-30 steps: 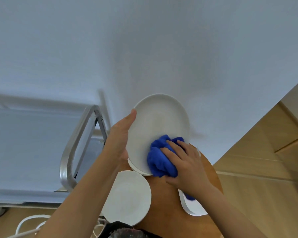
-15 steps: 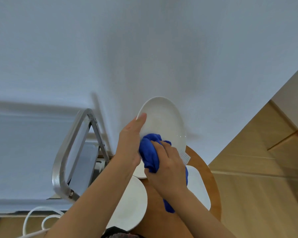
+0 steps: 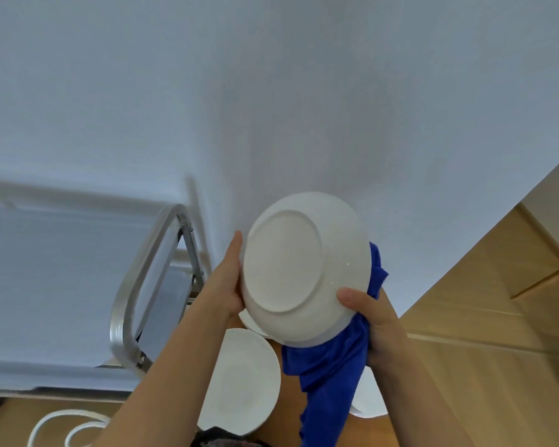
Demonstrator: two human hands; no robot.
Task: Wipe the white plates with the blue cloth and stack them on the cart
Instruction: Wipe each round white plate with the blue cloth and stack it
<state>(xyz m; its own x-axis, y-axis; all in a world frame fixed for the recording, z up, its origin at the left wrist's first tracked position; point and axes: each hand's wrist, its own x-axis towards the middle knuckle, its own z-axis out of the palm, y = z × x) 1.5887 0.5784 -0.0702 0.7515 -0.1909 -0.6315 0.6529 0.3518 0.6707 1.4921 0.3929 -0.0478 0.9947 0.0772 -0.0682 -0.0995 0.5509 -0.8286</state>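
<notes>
Overhead, a white plate [image 3: 304,269] held up in the air in front of the wall, underside and foot ring facing the camera, tilted. Left hand [image 3: 226,285] against its left edge, fingers straight and pressed along the rim, palm cupping the side. Right hand [image 3: 373,321] at the lower right edge, thumb curled over the back of the plate, pinching plate and blue cloth [image 3: 329,369] together; the other fingers hidden behind the plate. Cloth bunched behind the plate's right side, a fold showing above the right hand, the rest hanging down in a long tail below the plate.

Below, on a round wooden surface [image 3: 281,417]: a second white plate [image 3: 242,382] lying flat, face up, just under the left forearm; a sliver of a third plate [image 3: 250,324] peeking out under the held one; part of another white plate [image 3: 367,398] to the right, mostly hidden by the cloth and right forearm.

Left of the surface, a cart [image 3: 136,285] with a bent metal handle and a pale flat top. White cable [image 3: 71,424] looped on the wooden floor [image 3: 481,333] at bottom left
</notes>
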